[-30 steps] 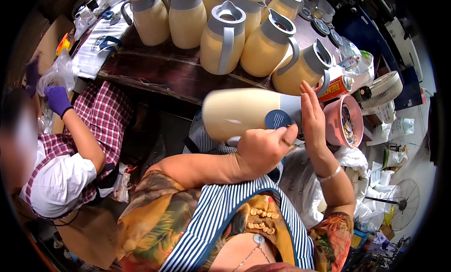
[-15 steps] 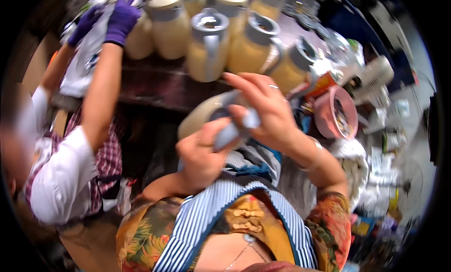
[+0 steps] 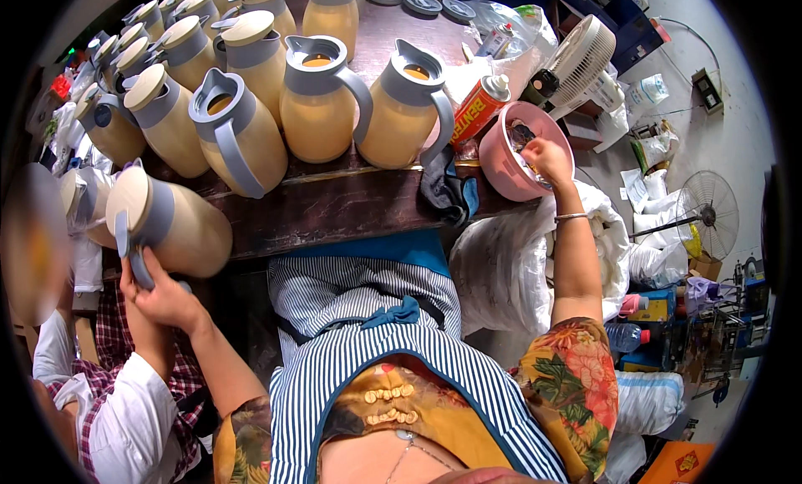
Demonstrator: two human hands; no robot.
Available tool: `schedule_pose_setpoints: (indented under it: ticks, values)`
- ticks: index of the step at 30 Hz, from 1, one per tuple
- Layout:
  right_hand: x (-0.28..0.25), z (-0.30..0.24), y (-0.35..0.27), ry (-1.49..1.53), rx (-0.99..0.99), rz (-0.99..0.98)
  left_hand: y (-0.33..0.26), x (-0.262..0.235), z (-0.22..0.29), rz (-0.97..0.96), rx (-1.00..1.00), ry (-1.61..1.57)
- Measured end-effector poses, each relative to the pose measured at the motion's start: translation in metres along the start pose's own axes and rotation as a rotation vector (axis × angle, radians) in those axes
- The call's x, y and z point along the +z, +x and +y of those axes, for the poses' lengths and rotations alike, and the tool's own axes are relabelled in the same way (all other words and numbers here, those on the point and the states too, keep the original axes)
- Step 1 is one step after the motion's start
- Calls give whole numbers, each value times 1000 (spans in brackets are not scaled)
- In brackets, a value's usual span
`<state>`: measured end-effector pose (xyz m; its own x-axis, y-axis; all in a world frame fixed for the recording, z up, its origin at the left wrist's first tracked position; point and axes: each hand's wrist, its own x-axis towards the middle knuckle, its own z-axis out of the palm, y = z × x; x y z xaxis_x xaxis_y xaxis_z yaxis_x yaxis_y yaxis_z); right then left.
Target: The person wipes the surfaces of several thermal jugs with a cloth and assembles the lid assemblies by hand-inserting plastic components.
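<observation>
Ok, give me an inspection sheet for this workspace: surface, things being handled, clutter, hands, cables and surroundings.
Surface: dark table, crowded with beige-and-grey jugs; the front three are uncovered, several behind are lidded.
Things handled: tilted lidded jug at the table's left front; pink bucket of mixed small parts at right.
Clutter: red can, dark cloth over the front edge, grey discs and clear plastic farther back.
Hands: left hand grips the jug's handle; right hand reaches into the bucket, its grip unclear.
Cables: one thin cord-like line, upper right; its ends are unclear.
Surroundings: co-worker close at left, white sack below the bucket, caged fan at right.
</observation>
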<state>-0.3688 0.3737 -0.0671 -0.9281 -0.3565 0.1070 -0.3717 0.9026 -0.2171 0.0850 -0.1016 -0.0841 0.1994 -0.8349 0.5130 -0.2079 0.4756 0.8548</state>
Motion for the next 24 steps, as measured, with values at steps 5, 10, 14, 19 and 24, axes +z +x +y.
schedule_pose_setpoints:
  ticks: [5,10,14,19,24]
  values:
    - [18,35,4,443,55,-78,16,26,-4,46,341,342]
    - [-7,27,-4,873,183,83,-52,45,44,-321,496,40]
    - [-28,10,-10,605,97,164,-64,125,37,-708,-13,-302]
    - [-51,11,-28,752,64,287,-101,96,69,-903,-210,-715]
    - [-58,-87,-61,1202,-171,62,-128,36,72,-1138,-262,-767]
